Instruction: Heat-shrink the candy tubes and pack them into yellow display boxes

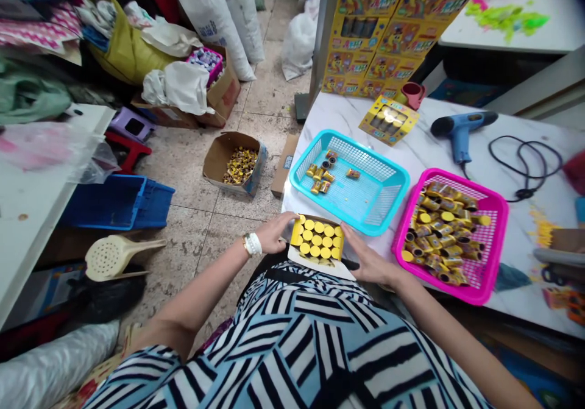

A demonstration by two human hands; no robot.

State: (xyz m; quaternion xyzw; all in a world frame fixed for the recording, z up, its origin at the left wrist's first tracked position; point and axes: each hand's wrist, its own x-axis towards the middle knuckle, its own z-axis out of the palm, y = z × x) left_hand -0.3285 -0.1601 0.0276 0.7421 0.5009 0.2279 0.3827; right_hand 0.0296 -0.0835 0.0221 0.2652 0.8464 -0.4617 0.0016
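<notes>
Left of the carton, on the tiled floor, sit a blue crate (116,205) and a cardboard box (218,160) holding a heap of small yellow-and-brown pieces. The left hand (278,232), with a white bracelet (252,244) at its wrist, lies flat against the carton's left edge. The carton (317,261) is held up in front of the person's striped top (292,336), and its yellow-capped tubes (317,237) stand packed in rows. The right hand (368,263) lies against the right edge, so the hands are apart with the carton between them; whether they grip it or only steady it, I cannot tell. Right of the carton, on the bench (516,293), are a teal basket (305,156) with a few loose tubes (319,176) and a pink basket (497,238) heaped with more. Beyond them lies a blue heat gun (459,130). The carton looks light and its thin card likely to flex, while the smooth tubes could tip or slide, so it is best held level by two opposite sides, with support beneath.
</notes>
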